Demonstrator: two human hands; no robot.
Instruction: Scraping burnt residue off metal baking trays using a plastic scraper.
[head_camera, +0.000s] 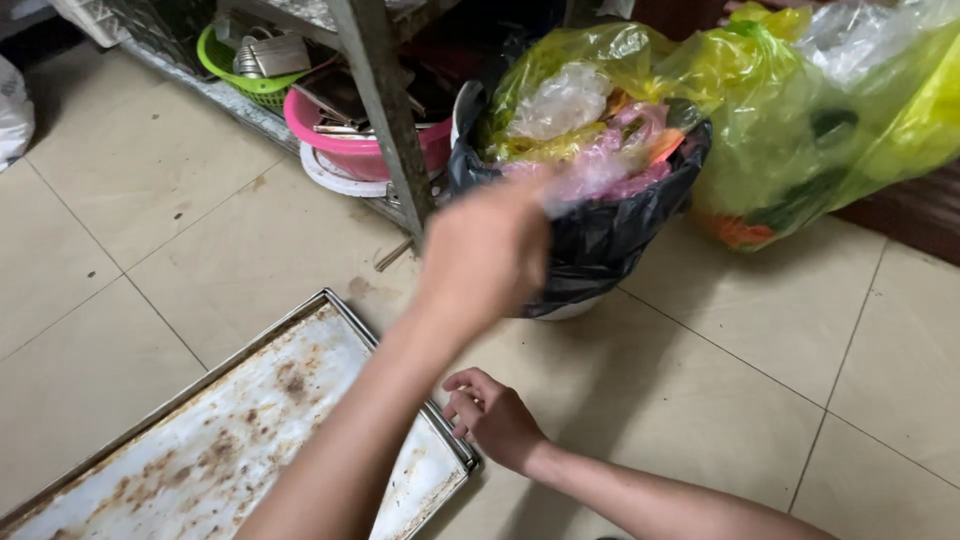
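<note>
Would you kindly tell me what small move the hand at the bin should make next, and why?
Probably let the left hand open over the black-lined bin: it sits blurred at the rim, something pale and filmy seems to be at its fingers, and the bin's heap lies just beyond.

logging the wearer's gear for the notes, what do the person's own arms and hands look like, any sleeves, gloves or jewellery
Both arms are bare along all that shows, with no sleeve in view. The left hand and right hand wear no gloves, and no watch, bracelet or ring is visible. The left hand is motion-blurred, so small details there cannot be told.
</note>
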